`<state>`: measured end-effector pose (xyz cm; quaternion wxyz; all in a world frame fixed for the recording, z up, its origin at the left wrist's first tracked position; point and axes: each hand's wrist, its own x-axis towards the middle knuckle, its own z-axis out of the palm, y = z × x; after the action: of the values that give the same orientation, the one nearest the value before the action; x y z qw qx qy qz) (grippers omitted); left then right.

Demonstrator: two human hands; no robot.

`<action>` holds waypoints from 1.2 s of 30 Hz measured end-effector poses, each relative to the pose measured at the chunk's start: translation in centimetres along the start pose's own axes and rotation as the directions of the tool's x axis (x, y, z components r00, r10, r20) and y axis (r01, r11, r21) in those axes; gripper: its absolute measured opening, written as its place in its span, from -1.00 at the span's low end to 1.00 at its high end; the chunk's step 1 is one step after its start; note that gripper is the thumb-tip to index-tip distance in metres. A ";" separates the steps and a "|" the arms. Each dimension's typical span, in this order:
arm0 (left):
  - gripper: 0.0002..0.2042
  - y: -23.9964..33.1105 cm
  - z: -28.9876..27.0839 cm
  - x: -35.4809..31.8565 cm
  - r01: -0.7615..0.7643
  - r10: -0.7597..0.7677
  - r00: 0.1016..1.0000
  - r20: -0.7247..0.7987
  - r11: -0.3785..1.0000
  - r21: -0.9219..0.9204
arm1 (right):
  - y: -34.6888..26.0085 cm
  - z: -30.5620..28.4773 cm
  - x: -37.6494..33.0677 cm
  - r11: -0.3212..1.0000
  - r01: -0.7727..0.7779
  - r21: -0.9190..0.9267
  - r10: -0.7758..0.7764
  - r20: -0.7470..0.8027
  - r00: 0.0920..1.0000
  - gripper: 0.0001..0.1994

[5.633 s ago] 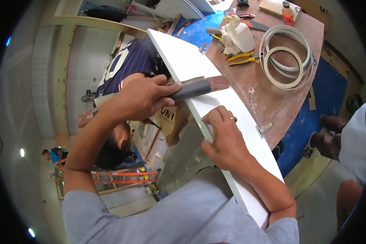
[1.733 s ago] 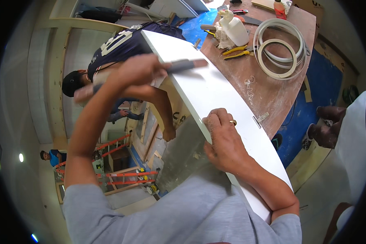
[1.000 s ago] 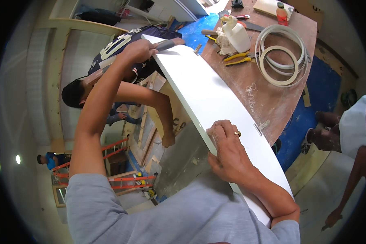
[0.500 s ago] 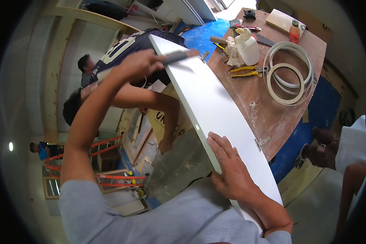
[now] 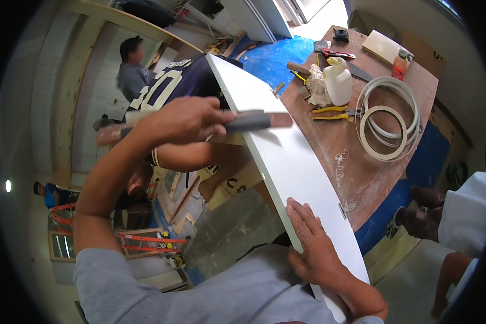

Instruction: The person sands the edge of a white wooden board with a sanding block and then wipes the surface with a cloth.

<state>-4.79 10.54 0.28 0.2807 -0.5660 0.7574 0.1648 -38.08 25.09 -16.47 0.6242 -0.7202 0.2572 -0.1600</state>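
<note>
A long white panel (image 5: 302, 162) runs from my body up across the middle of the head view, its far end narrow. My left hand (image 5: 186, 120) is closed round a long wooden bar with a dark grey wrap (image 5: 248, 122), which lies across the panel's far part. Motion blurs the bar, and its other end sticks out beyond my wrist. My right hand (image 5: 316, 245) lies on the panel's near part with fingers stretched out, the thumb by the left edge. A small metal fitting (image 5: 342, 211) sits at the panel's right edge.
Right of the panel, a brown worktable (image 5: 308, 121) carries pliers (image 5: 332, 113), a white bottle (image 5: 338, 81), a utility knife (image 5: 337, 54), coiled edging strip (image 5: 389, 108) and a red bottle (image 5: 400, 65). A co-worker in a dark jersey (image 5: 173, 89) bends close on the left. An orange ladder (image 5: 151, 237) stands behind.
My left hand has drawn the bar back toward me along the panel and turned it. My right hand has stayed on the panel. The co-worker's arm has shifted.
</note>
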 end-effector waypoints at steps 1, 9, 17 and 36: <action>-0.57 -2.1 0.3 1.3 0.000 0.000 0.998 -0.063 1.000 0.013 | -0.1 -0.1 0.1 1.000 -0.011 0.003 0.011 0.002 1.000 -0.05; -0.60 -25.4 0.3 11.9 0.343 -0.313 0.915 -0.256 0.936 0.081 | 0.1 0.9 -0.3 1.000 0.001 0.003 -0.001 0.047 0.999 -0.03; -0.53 -8.6 1.7 2.2 -0.044 0.047 0.976 -0.211 0.999 0.019 | 0.4 -0.4 0.2 0.999 -0.016 0.040 0.017 -0.021 1.000 -0.03; -0.57 -8.5 1.0 4.5 0.038 -0.062 0.980 -0.187 0.991 -0.129 | -0.1 -1.0 0.4 0.997 -0.049 0.060 0.049 0.002 0.999 -0.02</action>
<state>2.63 5.06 -2.68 0.1751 -0.6144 0.7546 0.1496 -38.25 24.04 -16.26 0.6493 -0.6947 0.2696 -0.1520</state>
